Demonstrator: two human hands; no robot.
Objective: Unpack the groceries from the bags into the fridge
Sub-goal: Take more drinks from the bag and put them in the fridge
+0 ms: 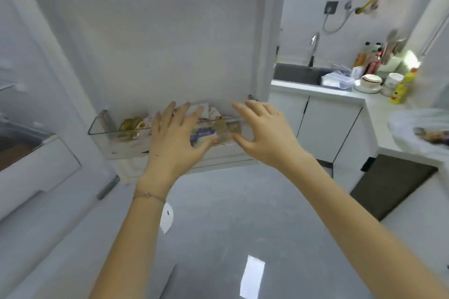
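Packed loosely, the packets (206,134) in the clear, hard door bin (102,133) could spill over its low rim if either the left hand (177,133) or right hand (263,131) nudges the soft, crinkly pouches; both hands are spread, holding nothing. More goods sit in the thin white bag (408,126) on the counter.
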